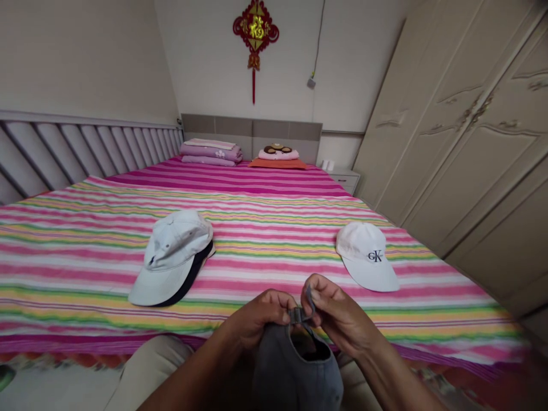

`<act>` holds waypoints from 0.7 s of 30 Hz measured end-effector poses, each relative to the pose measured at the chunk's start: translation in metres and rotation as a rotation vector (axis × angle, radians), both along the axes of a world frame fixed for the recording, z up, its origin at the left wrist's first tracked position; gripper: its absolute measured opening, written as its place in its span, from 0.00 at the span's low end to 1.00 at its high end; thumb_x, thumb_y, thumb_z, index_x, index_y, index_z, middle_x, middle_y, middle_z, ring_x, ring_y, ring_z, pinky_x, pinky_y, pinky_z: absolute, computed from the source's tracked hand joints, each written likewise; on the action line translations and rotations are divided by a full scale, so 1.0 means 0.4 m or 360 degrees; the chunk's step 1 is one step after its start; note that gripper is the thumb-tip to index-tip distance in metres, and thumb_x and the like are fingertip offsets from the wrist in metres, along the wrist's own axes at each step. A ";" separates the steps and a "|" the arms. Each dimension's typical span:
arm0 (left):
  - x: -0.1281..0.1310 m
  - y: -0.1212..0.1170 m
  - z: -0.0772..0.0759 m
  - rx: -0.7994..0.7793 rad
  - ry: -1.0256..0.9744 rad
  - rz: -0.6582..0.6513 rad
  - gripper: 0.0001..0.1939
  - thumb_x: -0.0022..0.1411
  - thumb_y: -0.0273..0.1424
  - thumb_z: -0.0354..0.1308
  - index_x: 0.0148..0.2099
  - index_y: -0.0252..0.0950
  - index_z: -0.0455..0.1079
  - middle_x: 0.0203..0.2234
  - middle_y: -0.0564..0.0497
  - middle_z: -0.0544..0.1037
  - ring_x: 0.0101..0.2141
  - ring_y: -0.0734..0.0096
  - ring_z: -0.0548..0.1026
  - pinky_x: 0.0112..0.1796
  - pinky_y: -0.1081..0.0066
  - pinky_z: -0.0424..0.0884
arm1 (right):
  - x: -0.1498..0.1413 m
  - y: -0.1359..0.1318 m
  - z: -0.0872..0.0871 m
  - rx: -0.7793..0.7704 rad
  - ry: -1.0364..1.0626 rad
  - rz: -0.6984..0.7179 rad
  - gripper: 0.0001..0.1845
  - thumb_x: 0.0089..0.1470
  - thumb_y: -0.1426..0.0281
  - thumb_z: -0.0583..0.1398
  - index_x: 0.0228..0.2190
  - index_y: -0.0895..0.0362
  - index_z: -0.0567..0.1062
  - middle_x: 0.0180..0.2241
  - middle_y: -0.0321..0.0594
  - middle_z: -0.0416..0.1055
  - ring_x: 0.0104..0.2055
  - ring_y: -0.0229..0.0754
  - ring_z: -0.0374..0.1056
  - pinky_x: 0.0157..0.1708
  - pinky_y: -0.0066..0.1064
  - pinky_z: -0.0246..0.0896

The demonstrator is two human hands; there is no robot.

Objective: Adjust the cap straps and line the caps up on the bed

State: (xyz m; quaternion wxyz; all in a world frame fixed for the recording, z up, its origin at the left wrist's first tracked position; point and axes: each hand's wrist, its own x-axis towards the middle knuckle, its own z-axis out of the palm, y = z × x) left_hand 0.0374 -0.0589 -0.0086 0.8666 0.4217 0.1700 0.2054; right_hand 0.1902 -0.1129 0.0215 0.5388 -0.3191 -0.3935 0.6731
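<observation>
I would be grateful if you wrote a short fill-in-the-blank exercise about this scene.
1. The left hand grips the gray cap near its buckle, while the right hand pinches the loose end of its ____.
2. The white cap with dark lettering lies on the person's ____ side.
3. The pale cap with a small emblem lies ____ a dark cap.
4. The wall hanging is ____ and gold.

Missing words: strap; right; on top of; red.
</observation>
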 end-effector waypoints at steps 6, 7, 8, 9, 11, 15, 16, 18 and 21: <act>0.008 -0.010 -0.001 -0.0014 0.0013 0.0104 0.08 0.37 0.27 0.64 0.23 0.28 0.70 0.18 0.50 0.73 0.18 0.80 0.66 0.22 0.78 0.58 | -0.011 -0.002 -0.001 -0.0164 0.0023 -0.0144 0.13 0.36 0.65 0.67 0.22 0.59 0.71 0.13 0.31 0.64 0.12 0.23 0.46 0.14 0.20 0.39; 0.008 -0.011 0.000 -0.0022 0.0021 0.0110 0.09 0.37 0.28 0.64 0.23 0.28 0.70 0.18 0.50 0.72 0.17 0.80 0.66 0.21 0.79 0.58 | -0.012 -0.003 0.001 -0.0179 0.0011 -0.0161 0.12 0.36 0.66 0.67 0.22 0.59 0.72 0.12 0.30 0.62 0.11 0.23 0.46 0.14 0.19 0.38; 0.008 -0.011 0.002 -0.0035 0.0032 0.0121 0.09 0.37 0.29 0.64 0.23 0.28 0.69 0.16 0.51 0.72 0.16 0.81 0.65 0.20 0.79 0.57 | -0.012 -0.005 0.003 -0.0191 -0.0018 -0.0174 0.12 0.35 0.66 0.67 0.22 0.59 0.72 0.11 0.28 0.61 0.11 0.23 0.46 0.14 0.19 0.38; 0.008 -0.011 0.004 -0.0047 0.0039 0.0135 0.10 0.37 0.29 0.64 0.23 0.29 0.69 0.15 0.51 0.71 0.15 0.81 0.64 0.20 0.79 0.56 | -0.011 -0.006 0.006 -0.0195 -0.0066 -0.0184 0.12 0.34 0.67 0.67 0.22 0.59 0.72 0.11 0.28 0.59 0.12 0.23 0.46 0.13 0.19 0.37; 0.008 -0.011 0.006 -0.0060 0.0035 0.0173 0.09 0.37 0.29 0.65 0.21 0.29 0.68 0.13 0.53 0.70 0.14 0.82 0.63 0.18 0.80 0.55 | -0.008 -0.009 0.012 -0.0182 -0.0206 -0.0196 0.12 0.33 0.68 0.68 0.22 0.60 0.73 0.12 0.29 0.61 0.12 0.24 0.47 0.13 0.19 0.37; 0.013 -0.012 -0.001 -0.0061 0.0032 0.0198 0.09 0.37 0.28 0.65 0.21 0.29 0.68 0.13 0.53 0.69 0.14 0.82 0.64 0.19 0.79 0.56 | -0.003 -0.012 0.020 -0.0115 -0.0439 -0.0211 0.13 0.35 0.65 0.67 0.22 0.61 0.74 0.15 0.33 0.64 0.14 0.25 0.49 0.14 0.22 0.38; 0.015 -0.012 -0.006 -0.0054 0.0040 0.0201 0.09 0.37 0.28 0.65 0.22 0.28 0.69 0.14 0.53 0.70 0.15 0.81 0.64 0.20 0.79 0.56 | -0.003 -0.011 0.021 -0.0098 -0.0463 -0.0216 0.13 0.36 0.64 0.66 0.22 0.61 0.74 0.15 0.33 0.65 0.14 0.26 0.49 0.14 0.22 0.38; 0.019 -0.012 -0.014 -0.0040 0.0061 0.0233 0.10 0.37 0.29 0.65 0.22 0.29 0.68 0.14 0.52 0.70 0.16 0.80 0.65 0.20 0.78 0.56 | -0.004 -0.011 0.020 -0.0070 -0.0463 -0.0247 0.11 0.37 0.65 0.65 0.21 0.60 0.72 0.15 0.31 0.62 0.14 0.26 0.48 0.14 0.22 0.37; 0.023 -0.011 -0.022 0.0035 0.0052 0.0295 0.09 0.39 0.29 0.65 0.22 0.30 0.68 0.16 0.54 0.69 0.17 0.81 0.64 0.21 0.78 0.55 | -0.009 -0.010 0.017 -0.0034 -0.0416 -0.0320 0.08 0.37 0.71 0.63 0.21 0.58 0.67 0.14 0.27 0.57 0.14 0.26 0.46 0.14 0.22 0.37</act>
